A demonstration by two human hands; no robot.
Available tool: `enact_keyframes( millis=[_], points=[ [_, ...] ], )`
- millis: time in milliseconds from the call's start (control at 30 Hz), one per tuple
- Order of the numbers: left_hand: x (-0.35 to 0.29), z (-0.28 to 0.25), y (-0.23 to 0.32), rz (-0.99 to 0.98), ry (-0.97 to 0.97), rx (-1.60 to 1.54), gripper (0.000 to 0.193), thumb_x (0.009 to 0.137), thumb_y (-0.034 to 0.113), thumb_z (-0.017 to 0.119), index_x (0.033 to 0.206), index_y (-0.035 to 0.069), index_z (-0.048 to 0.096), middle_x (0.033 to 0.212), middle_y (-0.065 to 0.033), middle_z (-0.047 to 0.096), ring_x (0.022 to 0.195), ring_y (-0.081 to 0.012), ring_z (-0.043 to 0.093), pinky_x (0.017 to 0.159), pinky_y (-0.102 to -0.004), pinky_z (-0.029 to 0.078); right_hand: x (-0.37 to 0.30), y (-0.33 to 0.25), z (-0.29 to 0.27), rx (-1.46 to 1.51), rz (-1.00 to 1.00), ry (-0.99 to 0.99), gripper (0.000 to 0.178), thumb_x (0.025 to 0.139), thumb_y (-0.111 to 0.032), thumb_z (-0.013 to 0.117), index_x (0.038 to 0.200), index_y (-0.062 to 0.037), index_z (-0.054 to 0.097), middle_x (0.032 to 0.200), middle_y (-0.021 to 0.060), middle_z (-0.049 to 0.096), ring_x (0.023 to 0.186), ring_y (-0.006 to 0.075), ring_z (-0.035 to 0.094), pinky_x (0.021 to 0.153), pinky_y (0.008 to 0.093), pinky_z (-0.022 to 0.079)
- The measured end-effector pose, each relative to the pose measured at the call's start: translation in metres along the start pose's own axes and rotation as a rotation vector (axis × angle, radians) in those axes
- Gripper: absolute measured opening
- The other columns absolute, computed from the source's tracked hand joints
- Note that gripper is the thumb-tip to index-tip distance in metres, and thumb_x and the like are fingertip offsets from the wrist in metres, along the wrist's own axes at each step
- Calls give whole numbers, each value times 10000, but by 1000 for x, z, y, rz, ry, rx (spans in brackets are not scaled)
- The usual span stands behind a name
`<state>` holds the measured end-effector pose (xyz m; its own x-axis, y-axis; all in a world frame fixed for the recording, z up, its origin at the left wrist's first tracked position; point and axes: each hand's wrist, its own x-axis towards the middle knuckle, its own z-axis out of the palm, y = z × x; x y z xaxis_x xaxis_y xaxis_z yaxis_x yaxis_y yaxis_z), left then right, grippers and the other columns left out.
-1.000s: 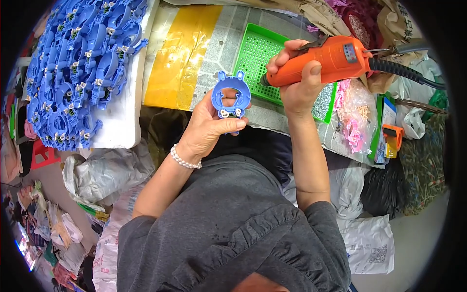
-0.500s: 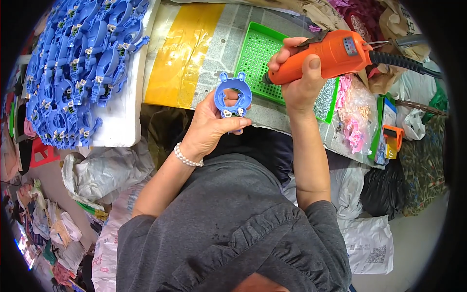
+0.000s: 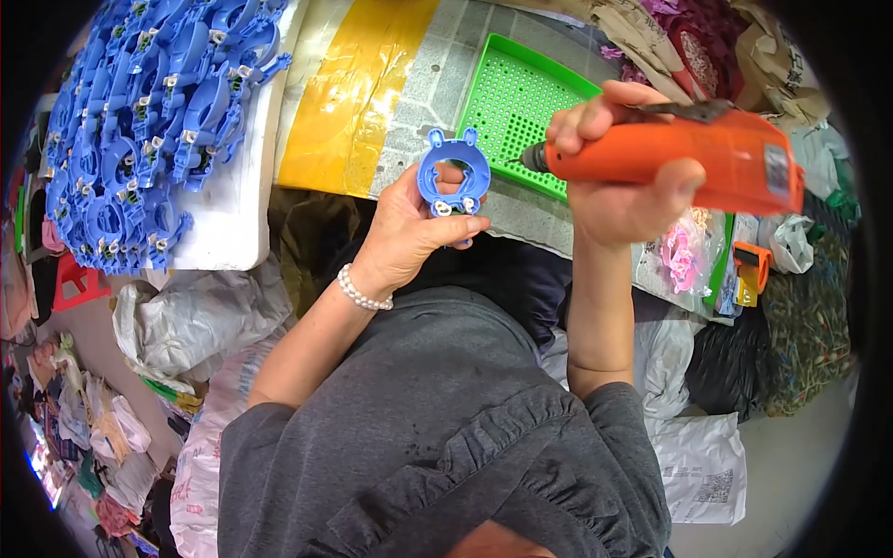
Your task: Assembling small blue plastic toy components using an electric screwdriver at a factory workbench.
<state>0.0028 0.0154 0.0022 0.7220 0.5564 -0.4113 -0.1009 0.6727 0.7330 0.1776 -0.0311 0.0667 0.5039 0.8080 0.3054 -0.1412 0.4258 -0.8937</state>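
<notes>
Between the thumb and fingers of my left hand (image 3: 414, 226) is a round blue plastic part (image 3: 476, 177) with two small lugs on top and white pieces at its lower edge. My right hand (image 3: 621, 200) is wrapped around an orange electric screwdriver (image 3: 688, 160), its dark tip aimed left toward the blue part but apart from it. Behind the tool, a green perforated tray (image 3: 521, 84) lies on the table; the screwdriver and right hand hide part of it.
At the left, many similar blue parts (image 3: 153, 121) are piled on a white board (image 3: 228, 219). Yellow tape (image 3: 353, 84) covers part of the table. Right of my forearm lie a bag of pink pieces (image 3: 684, 256) and an orange-handled tool (image 3: 753, 260). Bags sit below the table edge.
The screwdriver has shifted right and tilted so that it lies more level, its rear end lower. My left hand has moved slightly right and up with the blue part.
</notes>
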Motion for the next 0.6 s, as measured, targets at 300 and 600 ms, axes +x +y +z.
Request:
enact_keyframes(
  millis=[300, 600],
  points=[
    [2, 0, -3, 30, -9, 14, 403, 683, -36, 732, 1026, 13, 526, 883, -56, 610, 706, -113, 612, 543, -236, 533, -26, -6, 23, 155, -72, -212, 895, 696, -790, 488, 1148, -18, 466, 830, 47, 539, 674, 172, 534, 632, 343, 443],
    [1, -2, -3, 45, -17, -20, 396, 688, -35, 726, 1027, 13, 528, 883, -65, 627, 722, -133, 632, 551, -240, 538, -37, -4, 32, 24, 82, -68, 859, 705, -768, 510, 1130, -22, 470, 820, 43, 540, 670, 171, 533, 653, 350, 444]
  ],
)
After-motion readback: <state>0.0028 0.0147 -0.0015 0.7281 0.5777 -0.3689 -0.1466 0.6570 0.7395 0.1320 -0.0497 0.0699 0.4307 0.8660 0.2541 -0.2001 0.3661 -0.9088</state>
